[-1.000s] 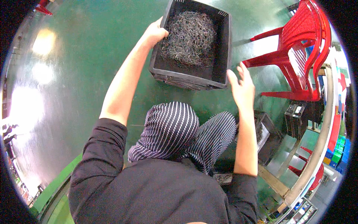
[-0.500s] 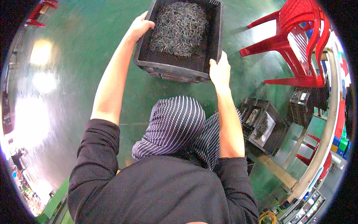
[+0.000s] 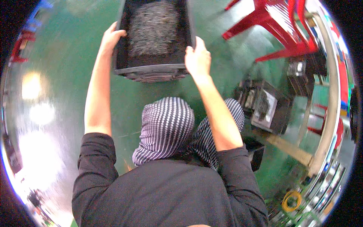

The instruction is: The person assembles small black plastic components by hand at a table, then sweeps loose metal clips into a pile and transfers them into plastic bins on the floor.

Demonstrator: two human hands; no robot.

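Note:
Both my arms stretch forward to a black plastic crate (image 3: pixel 150 69) in front of my knees. Inside it lies a heap of small grey metal pieces (image 3: pixel 154 28), blurred by motion. My left hand (image 3: pixel 112 37) is closed on the crate's left rim, thumb over the edge. On the right rim, near the crate's close corner, my right hand (image 3: pixel 199 56) grips with its thumb inward. The fingers under both rims are hidden. The crate's far end runs out of the picture.
A red plastic chair (image 3: pixel 278 32) stands at the right front. Nearer on the right, a black crate (image 3: pixel 280 113) holds dark pieces on a white sheet (image 3: pixel 267 109). Beside it a wooden beam (image 3: pixel 289 151) lies low. A yellow coil (image 3: pixel 291 200) sits at the lower right.
In the picture the crate and both hands have shifted left, and the crate has turned to sit straighter before me. The surroundings have shifted too, as my head turned. My grip stays the same.

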